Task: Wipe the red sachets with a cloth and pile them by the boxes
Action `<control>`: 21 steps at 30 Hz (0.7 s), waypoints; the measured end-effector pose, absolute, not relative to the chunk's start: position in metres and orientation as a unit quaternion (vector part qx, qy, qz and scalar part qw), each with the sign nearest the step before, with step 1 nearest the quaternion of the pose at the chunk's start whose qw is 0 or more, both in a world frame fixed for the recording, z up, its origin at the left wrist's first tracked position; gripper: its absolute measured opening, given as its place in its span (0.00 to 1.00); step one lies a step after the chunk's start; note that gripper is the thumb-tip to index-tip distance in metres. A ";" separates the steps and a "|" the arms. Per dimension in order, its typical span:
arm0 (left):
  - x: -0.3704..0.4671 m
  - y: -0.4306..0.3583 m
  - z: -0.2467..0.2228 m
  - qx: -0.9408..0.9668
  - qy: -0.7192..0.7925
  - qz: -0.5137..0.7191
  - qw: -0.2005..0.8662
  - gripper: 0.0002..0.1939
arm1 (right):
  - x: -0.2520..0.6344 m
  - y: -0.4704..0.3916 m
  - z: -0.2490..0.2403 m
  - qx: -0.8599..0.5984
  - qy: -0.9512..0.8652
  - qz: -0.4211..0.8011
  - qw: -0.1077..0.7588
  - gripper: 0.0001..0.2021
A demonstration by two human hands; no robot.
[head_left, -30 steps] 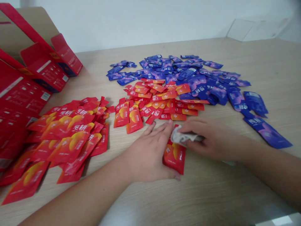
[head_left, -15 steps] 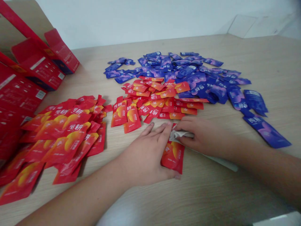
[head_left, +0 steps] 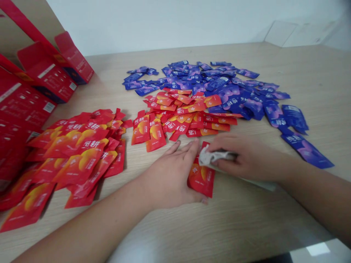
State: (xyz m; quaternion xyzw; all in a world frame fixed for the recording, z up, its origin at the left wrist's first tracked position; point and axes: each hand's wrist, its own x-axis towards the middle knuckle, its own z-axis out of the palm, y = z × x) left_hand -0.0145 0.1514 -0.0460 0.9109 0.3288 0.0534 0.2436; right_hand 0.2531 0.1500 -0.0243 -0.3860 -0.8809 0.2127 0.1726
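Observation:
On the table in front of me lies a red sachet point(head_left: 202, 179) with a yellow-orange fruit print. My left hand point(head_left: 171, 177) holds it down by its left side, forefinger near its top and thumb along its bottom edge. Pinched in my right hand point(head_left: 246, 157) is a crumpled white tissue point(head_left: 211, 156), pressed on the upper part of that sachet. Just beyond my hands is a heap of red sachets point(head_left: 183, 117). A larger pile of red sachets point(head_left: 79, 153) lies to the left of my left hand.
Blue-purple sachets point(head_left: 230, 96) are spread behind the middle red heap, with one blue sachet point(head_left: 307, 149) off to the right. Red cardboard boxes point(head_left: 46, 75) stand along the left side. Under my right forearm shows a flat pale strip point(head_left: 260, 183). A white wall point(head_left: 175, 25) borders the table's back.
My right hand and the tissue have shifted slightly on the sachet's upper part. My left hand stays on the sachet. The camera view has moved a little.

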 end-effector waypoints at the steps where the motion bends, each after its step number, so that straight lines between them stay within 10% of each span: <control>1: -0.014 0.152 -0.046 0.910 0.328 0.058 0.248 0.74 | 0.248 0.143 -0.020 -0.348 -0.887 0.264 0.152 0.09; 5: -0.014 0.152 -0.047 0.910 0.317 0.072 0.258 0.67 | 0.230 0.126 -0.014 -0.309 -0.877 0.365 0.050 0.14; 21: -0.015 0.151 -0.045 0.915 0.331 0.047 0.225 0.73 | 0.248 0.164 -0.046 -0.499 -0.851 0.137 0.093 0.11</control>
